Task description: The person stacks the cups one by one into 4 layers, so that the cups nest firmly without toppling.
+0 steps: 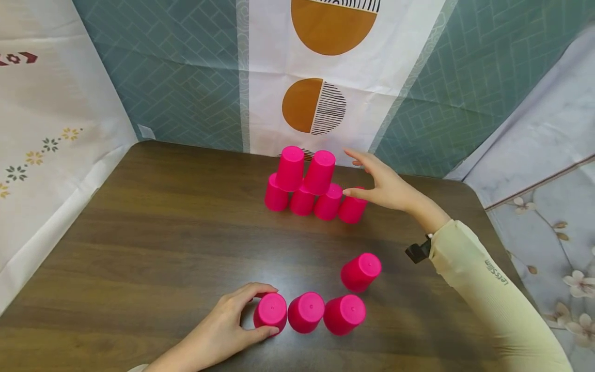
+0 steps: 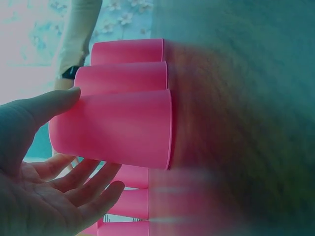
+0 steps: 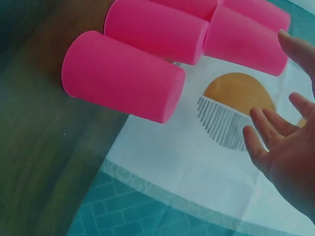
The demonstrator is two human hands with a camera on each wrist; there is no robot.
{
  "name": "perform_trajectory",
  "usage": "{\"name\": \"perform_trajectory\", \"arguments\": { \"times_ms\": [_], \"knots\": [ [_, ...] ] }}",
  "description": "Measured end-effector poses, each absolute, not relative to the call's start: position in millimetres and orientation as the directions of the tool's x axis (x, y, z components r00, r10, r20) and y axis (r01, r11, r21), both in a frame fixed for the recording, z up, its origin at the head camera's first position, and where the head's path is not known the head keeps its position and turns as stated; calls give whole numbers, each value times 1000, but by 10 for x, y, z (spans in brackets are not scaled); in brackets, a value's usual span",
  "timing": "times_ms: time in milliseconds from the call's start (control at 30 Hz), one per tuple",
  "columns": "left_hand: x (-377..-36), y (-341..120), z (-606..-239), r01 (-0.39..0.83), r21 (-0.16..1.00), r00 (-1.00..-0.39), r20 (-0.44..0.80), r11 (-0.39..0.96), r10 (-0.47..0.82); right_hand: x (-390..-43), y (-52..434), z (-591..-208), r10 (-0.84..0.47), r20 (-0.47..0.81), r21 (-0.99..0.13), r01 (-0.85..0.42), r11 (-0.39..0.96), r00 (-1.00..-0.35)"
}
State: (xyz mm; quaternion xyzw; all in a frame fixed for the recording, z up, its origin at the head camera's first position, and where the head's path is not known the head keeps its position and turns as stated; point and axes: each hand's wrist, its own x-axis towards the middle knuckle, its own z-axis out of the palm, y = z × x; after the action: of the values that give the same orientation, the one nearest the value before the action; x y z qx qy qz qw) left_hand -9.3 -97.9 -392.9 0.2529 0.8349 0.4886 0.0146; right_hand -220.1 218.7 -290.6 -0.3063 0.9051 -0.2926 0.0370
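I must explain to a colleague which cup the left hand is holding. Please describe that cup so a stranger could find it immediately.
On the dark brown wooden table, find the near row of upside-down bright pink plastic cups, not the stacked pile by the patterned backdrop. The held cup is the leftmost of that row. It alone has the left hand curled round it, fingers behind and thumb in front.

A dark brown wooden table (image 1: 176, 243) with rounded corners fills the middle of the head view. Behind it, at twelve o'clock, hangs a teal herringbone-patterned backdrop (image 1: 186, 77) crossed by a white cloth panel (image 1: 260, 77) printed with orange half-circles (image 1: 332, 28) (one part-filled with black stripes). At nine o'clock hangs a white flower-embroidered cloth (image 1: 42, 144); at three o'clock, a pale grey blossom-printed fabric (image 1: 544, 206).
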Motion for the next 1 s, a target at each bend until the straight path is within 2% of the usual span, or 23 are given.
{"name": "perform_trajectory", "arguments": {
  "times_ms": [267, 400, 533, 733, 1000],
  "knots": [
    [-182, -1002, -3790, 393, 817, -879, 197, 423, 435, -1778, 2368, -2991, -533, 268, -497, -589, 638, -803],
    [-300, -1026, -3672, 436, 797, -860, 232, 418, 454, -1551, 2454, -3116, -526, 306, -482, -606, 633, -793],
    [-458, -1024, -3556, 482, 786, -828, 264, 387, 495, -1356, 2543, -3249, -527, 298, -484, -602, 635, -796],
    [-733, -937, -3358, 469, 813, -813, 246, 344, 528, -1134, 2654, -3414, -521, 253, -514, -570, 641, -815],
    [-1179, -550, -3070, 537, 796, -763, 316, 280, 564, -924, 2705, -3593, -600, 191, -569, -586, 577, -777]
  ]
}}
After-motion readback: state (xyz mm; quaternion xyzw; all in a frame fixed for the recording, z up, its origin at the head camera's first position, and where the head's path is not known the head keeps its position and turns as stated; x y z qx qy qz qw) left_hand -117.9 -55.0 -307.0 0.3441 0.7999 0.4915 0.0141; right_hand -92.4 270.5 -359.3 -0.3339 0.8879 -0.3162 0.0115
